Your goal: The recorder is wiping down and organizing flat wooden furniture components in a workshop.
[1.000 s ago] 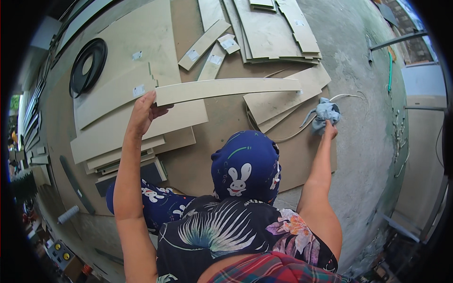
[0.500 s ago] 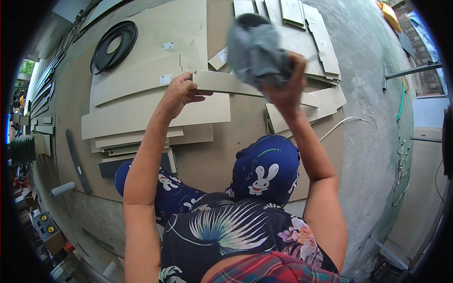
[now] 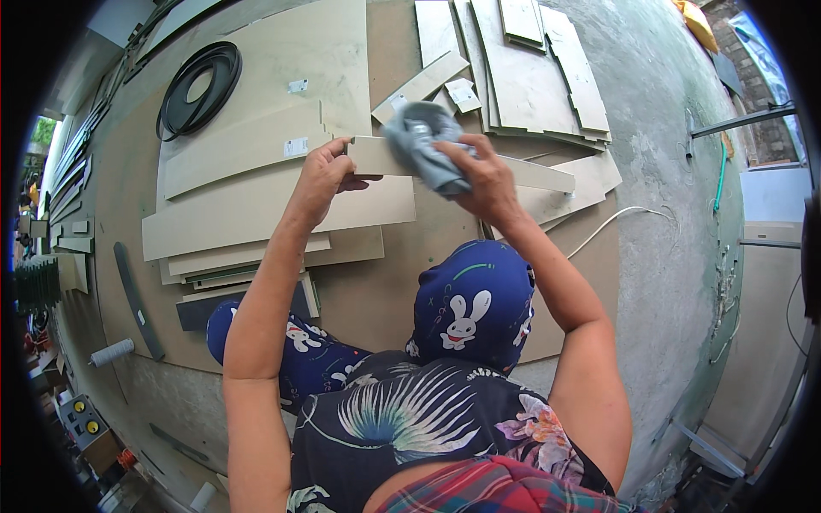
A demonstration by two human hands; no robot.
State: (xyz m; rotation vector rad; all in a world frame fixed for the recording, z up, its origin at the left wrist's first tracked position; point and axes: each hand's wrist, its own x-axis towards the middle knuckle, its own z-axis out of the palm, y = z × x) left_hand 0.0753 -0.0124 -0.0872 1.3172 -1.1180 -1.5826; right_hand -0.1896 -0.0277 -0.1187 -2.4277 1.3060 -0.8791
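Grey cloth (image 3: 423, 141), bunched up, sits at upper centre of the frame, clutched in the right hand (image 3: 479, 175) with fingers curled shut around it, pressed against a long narrow wooden strip (image 3: 547, 175). The left hand (image 3: 321, 175) pinches the strip's left end, fingers closed on it. Below lie stacked plywood panels (image 3: 256, 214); a black coiled band (image 3: 198, 85) rests at upper left.

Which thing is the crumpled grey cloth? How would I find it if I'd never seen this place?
Start at the big spread of pale wooden boards on the floor. Find the long narrow strip held above them, gripped at one end by the left hand. The grey cloth is bunched under the right hand on that strip: it is the only soft, wrinkled thing among flat, stiff boards.
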